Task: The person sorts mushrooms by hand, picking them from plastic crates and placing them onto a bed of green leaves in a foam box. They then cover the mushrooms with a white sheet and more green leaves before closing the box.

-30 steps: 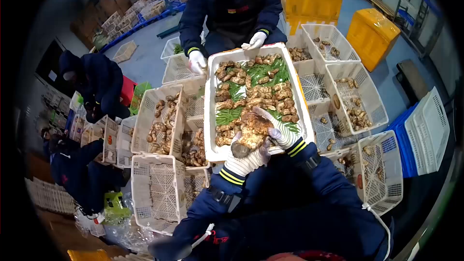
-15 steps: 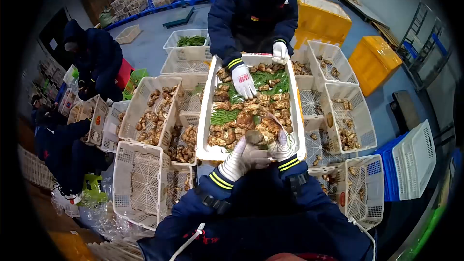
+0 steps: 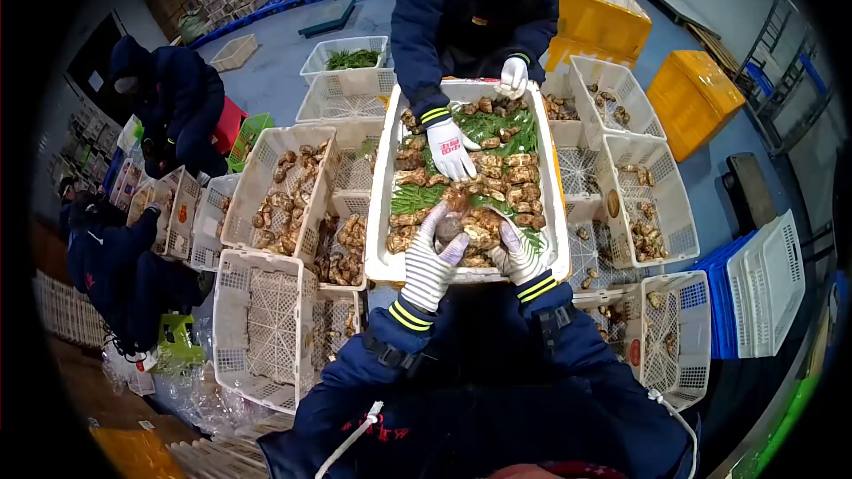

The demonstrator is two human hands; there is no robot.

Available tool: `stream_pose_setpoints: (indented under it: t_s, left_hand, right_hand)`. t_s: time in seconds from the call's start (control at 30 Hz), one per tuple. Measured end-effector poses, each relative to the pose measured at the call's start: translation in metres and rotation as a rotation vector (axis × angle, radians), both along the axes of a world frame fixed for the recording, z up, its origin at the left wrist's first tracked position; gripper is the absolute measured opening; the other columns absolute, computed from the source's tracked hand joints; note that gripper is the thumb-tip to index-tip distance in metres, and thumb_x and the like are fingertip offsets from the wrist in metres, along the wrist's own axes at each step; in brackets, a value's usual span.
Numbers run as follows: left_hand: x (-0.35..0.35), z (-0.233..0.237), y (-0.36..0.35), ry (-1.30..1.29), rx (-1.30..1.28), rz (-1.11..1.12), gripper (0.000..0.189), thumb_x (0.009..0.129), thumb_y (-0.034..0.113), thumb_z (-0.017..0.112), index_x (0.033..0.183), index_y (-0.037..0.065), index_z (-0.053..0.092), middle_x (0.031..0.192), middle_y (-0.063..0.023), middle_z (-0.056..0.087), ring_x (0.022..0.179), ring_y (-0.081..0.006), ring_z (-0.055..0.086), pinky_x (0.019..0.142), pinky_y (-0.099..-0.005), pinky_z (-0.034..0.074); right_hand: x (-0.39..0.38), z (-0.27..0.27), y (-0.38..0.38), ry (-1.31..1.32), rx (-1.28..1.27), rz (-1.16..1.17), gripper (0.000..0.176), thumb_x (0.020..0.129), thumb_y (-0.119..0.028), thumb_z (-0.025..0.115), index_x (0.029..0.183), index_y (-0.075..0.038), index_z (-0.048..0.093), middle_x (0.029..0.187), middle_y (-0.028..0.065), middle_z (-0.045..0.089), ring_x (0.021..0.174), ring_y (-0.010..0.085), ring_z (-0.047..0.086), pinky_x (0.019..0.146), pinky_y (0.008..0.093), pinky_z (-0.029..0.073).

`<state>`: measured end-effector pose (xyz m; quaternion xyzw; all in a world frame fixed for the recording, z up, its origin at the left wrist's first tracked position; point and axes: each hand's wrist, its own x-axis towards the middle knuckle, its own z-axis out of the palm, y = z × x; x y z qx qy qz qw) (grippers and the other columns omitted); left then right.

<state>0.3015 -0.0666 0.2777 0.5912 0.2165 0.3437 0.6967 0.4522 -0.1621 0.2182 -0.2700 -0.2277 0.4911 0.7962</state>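
Observation:
In a white foam box [image 3: 380,231] brown mushrooms [image 3: 524,176] lie in rows among green fern leaves [image 3: 410,199]. My left hand [image 3: 429,257], in a striped white glove, is closed around a mushroom [image 3: 449,230] with a round greyish end, at the box's near side. My right hand [image 3: 522,255], gloved alike, rests at the near right corner with thumb and fingers apart. Its fingertips are beside a larger pale-brown mushroom [image 3: 482,229]; whether they touch it is hard to tell.
Opposite me, a co-worker's gloved hand [image 3: 451,149] reaches into the box; their other hand [image 3: 513,77] is at its far edge. White crates [image 3: 232,328] with mushrooms flank both sides. Stacked crates [image 3: 759,288] and a yellow box [image 3: 692,106] stand right. Other people crouch at left.
Both my hands have moved forward over the box's near end and farther apart. The left now grips the mushroom with the round greyish end. The co-worker's hand stays over the rows.

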Motion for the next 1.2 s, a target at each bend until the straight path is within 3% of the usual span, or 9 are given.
stream_pose_setpoints:
  t_s: [0.17, 0.5, 0.77, 0.83, 0.93, 1.0, 1.1, 1.17, 1.2]
  left_hand:
    - [-0.007, 0.008, 0.001, 0.015, -0.043, 0.016, 0.065, 0.088, 0.015, 0.077, 0.143, 0.001, 0.045, 0.124, -0.0087, 0.060, 0.106, -0.0130, 0.059, 0.091, -0.0262, 0.051]
    - [-0.008, 0.003, -0.006, -0.114, -0.145, -0.037, 0.060, 0.087, 0.001, 0.074, 0.140, 0.001, 0.048, 0.124, -0.0074, 0.060, 0.108, -0.0131, 0.060, 0.095, -0.0267, 0.051]
    - [-0.008, -0.004, -0.006, 0.007, 0.096, -0.014, 0.063, 0.084, 0.001, 0.076, 0.140, 0.002, 0.048, 0.126, -0.0107, 0.061, 0.111, -0.0165, 0.060, 0.097, -0.0297, 0.050]
    - [-0.011, 0.004, -0.013, -0.100, 0.068, -0.114, 0.069, 0.083, -0.003, 0.074, 0.144, 0.005, 0.044, 0.132, -0.0144, 0.057, 0.118, -0.0226, 0.059, 0.102, -0.0352, 0.049]
    - [-0.009, 0.006, -0.017, -0.146, 0.415, -0.061, 0.074, 0.082, -0.007, 0.072, 0.147, 0.006, 0.040, 0.132, -0.0176, 0.055, 0.121, -0.0276, 0.060, 0.102, -0.0393, 0.050]
    - [-0.010, -0.001, -0.015, -0.157, 0.362, -0.024, 0.067, 0.086, -0.007, 0.066, 0.147, 0.004, 0.040, 0.132, -0.0196, 0.055, 0.120, -0.0293, 0.060, 0.101, -0.0391, 0.050]
    - [-0.012, -0.013, -0.010, -0.171, 0.166, -0.015, 0.060, 0.090, -0.006, 0.060, 0.146, 0.003, 0.041, 0.133, -0.0216, 0.056, 0.120, -0.0295, 0.061, 0.099, -0.0368, 0.052]
    - [-0.014, -0.018, -0.007, -0.120, 0.191, -0.006, 0.057, 0.091, -0.005, 0.059, 0.145, 0.002, 0.042, 0.132, -0.0221, 0.057, 0.119, -0.0291, 0.062, 0.098, -0.0365, 0.052]
    - [-0.013, -0.018, -0.007, -0.111, 0.211, 0.007, 0.055, 0.091, -0.005, 0.059, 0.143, 0.000, 0.043, 0.130, -0.0221, 0.059, 0.119, -0.0288, 0.062, 0.098, -0.0362, 0.052]
  right_hand:
    - [0.001, -0.005, 0.001, 0.034, 0.070, 0.057, 0.074, 0.093, -0.039, 0.069, 0.146, 0.000, 0.036, 0.147, 0.0161, 0.043, 0.135, 0.0307, 0.045, 0.115, 0.0466, 0.038]
    - [0.002, 0.000, -0.003, -0.048, 0.051, -0.005, 0.081, 0.090, -0.043, 0.071, 0.147, 0.002, 0.035, 0.147, 0.0152, 0.044, 0.136, 0.0287, 0.045, 0.113, 0.0441, 0.040]
    - [-0.002, 0.011, -0.005, -0.027, 0.084, 0.025, 0.082, 0.091, -0.045, 0.069, 0.149, 0.001, 0.033, 0.146, 0.0153, 0.046, 0.134, 0.0282, 0.048, 0.112, 0.0440, 0.041]
    - [-0.003, 0.012, -0.004, 0.135, 0.108, 0.067, 0.082, 0.091, -0.046, 0.068, 0.149, 0.000, 0.032, 0.147, 0.0200, 0.045, 0.134, 0.0339, 0.048, 0.114, 0.0496, 0.039]
    - [-0.003, 0.010, -0.013, 0.615, 0.052, 0.038, 0.088, 0.080, -0.047, 0.078, 0.145, -0.002, 0.039, 0.143, 0.0221, 0.049, 0.127, 0.0401, 0.052, 0.110, 0.0590, 0.039]
    - [-0.005, 0.040, -0.008, 0.928, 0.161, 0.112, 0.071, 0.084, -0.051, 0.067, 0.136, -0.006, 0.049, 0.132, 0.0176, 0.057, 0.120, 0.0372, 0.056, 0.098, 0.0587, 0.048]
    - [0.002, 0.028, -0.007, 0.892, 0.157, -0.003, 0.065, 0.088, -0.054, 0.054, 0.135, -0.009, 0.053, 0.127, 0.0107, 0.061, 0.111, 0.0298, 0.059, 0.084, 0.0477, 0.053]
    - [0.005, 0.015, -0.019, 0.834, 0.098, 0.096, 0.066, 0.086, -0.053, 0.055, 0.135, -0.010, 0.052, 0.127, 0.0112, 0.061, 0.103, 0.0280, 0.061, 0.083, 0.0454, 0.052]
    - [0.006, 0.006, -0.018, 0.853, 0.152, 0.108, 0.070, 0.083, -0.060, 0.054, 0.131, -0.010, 0.054, 0.127, 0.0145, 0.059, 0.114, 0.0317, 0.059, 0.085, 0.0424, 0.054]
